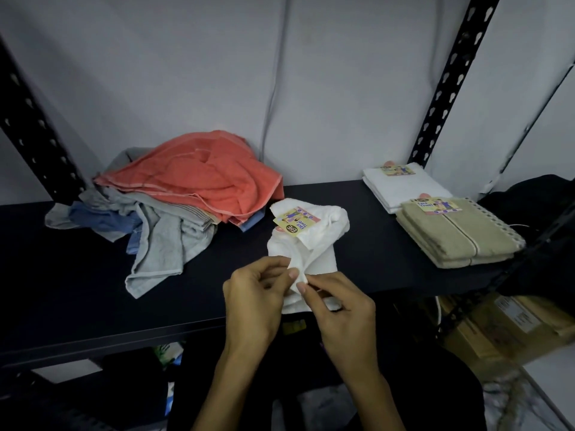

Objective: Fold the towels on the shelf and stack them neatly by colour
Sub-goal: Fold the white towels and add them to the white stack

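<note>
Grip: both of your hands pinch the near end of the white towel (306, 241); your left hand (253, 301) has thumb and fingers curled on one bit of the hem, your right hand (340, 309) nips the cloth just beside it.
White towel: it lies crumpled on the shelf (77, 293) in front of you, its paper tag (295, 221) face up on the far end, its near end lifted off the front edge in your grip.
Risk, corners: your two pinches sit almost touching, so you may be holding one corner twice; spread it like that and the fold will likely come out skewed.
Risk, tag: the card could catch inside a fold and leave a lump.
Risk, edge: you work right at the shelf's lip; let go early and the towel may slide off toward the lower level.
Risk, pile: the unfolded heap, coral towel (199, 178) over grey towel (161, 241) and blue towel (102, 219), lies near on the left; a wide shake could drag it.
Finished stacks: a folded white stack (404, 188) and a beige stack (457, 234) sit at the right, touching each other; yours belongs on the white one.
Surface: a dark, smooth shelf board on a black perforated post (448, 88).
Room: a plain pale wall (342, 88) behind, dim light, cardboard boxes (510, 325) lower right.
</note>
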Available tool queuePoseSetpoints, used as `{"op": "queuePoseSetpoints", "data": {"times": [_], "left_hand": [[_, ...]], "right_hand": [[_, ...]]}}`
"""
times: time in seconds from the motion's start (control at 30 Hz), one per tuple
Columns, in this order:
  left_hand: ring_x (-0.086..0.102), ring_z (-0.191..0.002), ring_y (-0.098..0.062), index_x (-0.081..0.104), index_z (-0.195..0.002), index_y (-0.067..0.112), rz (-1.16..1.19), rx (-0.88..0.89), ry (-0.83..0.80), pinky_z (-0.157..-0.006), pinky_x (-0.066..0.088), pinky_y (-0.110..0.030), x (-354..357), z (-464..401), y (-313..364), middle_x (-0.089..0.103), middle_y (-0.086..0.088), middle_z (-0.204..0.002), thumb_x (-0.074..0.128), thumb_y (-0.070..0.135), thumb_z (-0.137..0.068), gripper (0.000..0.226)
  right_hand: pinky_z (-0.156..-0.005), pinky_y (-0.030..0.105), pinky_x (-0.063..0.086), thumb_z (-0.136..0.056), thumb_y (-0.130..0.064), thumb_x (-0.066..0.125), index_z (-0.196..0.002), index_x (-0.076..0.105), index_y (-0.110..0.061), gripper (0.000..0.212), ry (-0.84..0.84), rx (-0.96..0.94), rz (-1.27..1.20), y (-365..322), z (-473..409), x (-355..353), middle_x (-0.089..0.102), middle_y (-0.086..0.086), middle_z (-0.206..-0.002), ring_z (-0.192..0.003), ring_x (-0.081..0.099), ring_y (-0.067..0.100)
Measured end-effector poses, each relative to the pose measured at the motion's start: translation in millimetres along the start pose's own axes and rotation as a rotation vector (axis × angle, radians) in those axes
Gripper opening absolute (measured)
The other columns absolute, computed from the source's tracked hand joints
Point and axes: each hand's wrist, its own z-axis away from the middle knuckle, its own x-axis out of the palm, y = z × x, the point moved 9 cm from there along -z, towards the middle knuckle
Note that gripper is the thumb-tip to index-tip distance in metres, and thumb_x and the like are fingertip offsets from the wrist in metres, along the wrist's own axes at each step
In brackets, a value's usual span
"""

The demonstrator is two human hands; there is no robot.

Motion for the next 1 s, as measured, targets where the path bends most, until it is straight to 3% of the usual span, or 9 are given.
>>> {"op": "queuePoseSetpoints", "data": {"times": [0.17,0.27,0.43,0.53,0.67,0.73,0.87,0.93,1.0], "left_hand": [[0.076,-0.09,-0.016,0.075,-0.111,0.012,0.146,-0.05,-0.15,-0.077,0.059,-0.021,12.8,0.9,-4.9,0.079,-0.002,-0.094,0.064,0.009,-0.098,0.018],[0.074,-0.1,-0.014,0.073,-0.119,0.015,0.145,-0.045,-0.236,-0.089,0.058,-0.028,14.9,-0.2,-5.7,0.078,-0.002,-0.105,0.076,0.019,-0.088,0.031],[0.074,-0.098,-0.011,0.075,-0.114,0.015,0.059,0.003,-0.197,-0.093,0.059,-0.037,6.6,-3.3,-3.0,0.078,0.001,-0.104,0.075,0.005,-0.089,0.027],[0.074,-0.097,-0.007,0.076,-0.112,0.016,-0.039,0.088,-0.219,-0.091,0.059,-0.033,1.4,-5.0,7.9,0.078,0.007,-0.103,0.07,0.003,-0.093,0.025],[0.07,-0.092,0.004,0.078,-0.109,0.023,-0.268,0.271,-0.219,-0.079,0.051,-0.011,-14.2,-6.6,34.6,0.076,0.02,-0.099,0.068,0.006,-0.093,0.026],[0.068,-0.09,0.008,0.079,-0.108,0.025,-0.344,0.326,-0.231,-0.076,0.046,-0.006,-23.1,-7.2,43.1,0.075,0.025,-0.094,0.068,0.005,-0.093,0.028],[0.066,-0.088,0.012,0.079,-0.105,0.025,-0.417,0.361,-0.261,-0.074,0.044,-0.004,-33.3,-3.6,46.2,0.068,0.035,-0.095,0.068,0.003,-0.092,0.028],[0.067,-0.088,0.011,0.079,-0.106,0.025,-0.428,0.36,-0.27,-0.074,0.046,-0.005,-36.3,-2.6,42.7,0.07,0.033,-0.093,0.069,0.003,-0.092,0.028],[0.067,-0.089,0.011,0.079,-0.107,0.025,-0.439,0.352,-0.262,-0.075,0.047,-0.006,-40.7,-3.4,38.5,0.072,0.03,-0.092,0.069,0.004,-0.092,0.028]], "right_hand": [[-0.079,0.023,0.056,-0.089,0.001,0.071,-0.102,0.077,-0.008,0.016,0.007,-0.061,0.052,-2.0,0.4,3.0,0.071,-0.005,-0.096,-0.092,0.07,0.01],[-0.079,0.018,0.052,-0.097,0.003,0.059,-0.113,0.076,-0.011,0.028,-0.079,-0.059,0.037,-3.5,2.3,8.3,0.069,-0.007,-0.103,-0.097,0.068,0.011],[-0.081,0.021,0.054,-0.095,0.012,0.053,-0.11,0.076,-0.013,0.037,-0.124,0.084,-0.138,5.8,0.8,6.5,0.072,-0.004,-0.102,-0.095,0.07,0.017],[-0.082,0.026,0.055,-0.094,0.01,0.057,-0.107,0.076,-0.013,0.032,-0.058,0.072,-0.125,6.7,-17.7,-8.7,0.071,-0.001,-0.1,-0.097,0.07,0.02],[-0.086,0.017,0.045,-0.094,-0.005,0.064,-0.109,0.075,-0.023,0.026,-0.057,-0.087,0.205,-2.0,-72.9,-21.1,0.064,-0.009,-0.108,-0.106,0.056,0.012],[-0.091,0.018,0.04,-0.091,-0.013,0.07,-0.115,0.073,-0.026,0.027,-0.236,-0.12,0.382,0.5,-106.5,-9.7,0.06,-0.009,-0.114,-0.108,0.048,0.01],[-0.101,0.036,0.044,-0.079,-0.036,0.08,-0.131,0.065,-0.032,0.054,-0.834,0.014,0.737,42.0,-124.0,41.6,0.058,-0.004,-0.126,-0.115,0.052,0.017],[-0.099,0.042,0.047,-0.079,-0.043,0.077,-0.136,0.06,-0.033,0.061,-0.932,-0.024,0.872,54.1,-120.1,56.4,0.056,-0.002,-0.129,-0.114,0.053,0.021],[-0.091,0.041,0.05,-0.082,-0.041,0.075,-0.129,0.065,-0.032,0.048,-0.885,-0.041,0.856,55.0,-124.1,57.4,0.058,-0.005,-0.117,-0.107,0.057,0.019]]}}
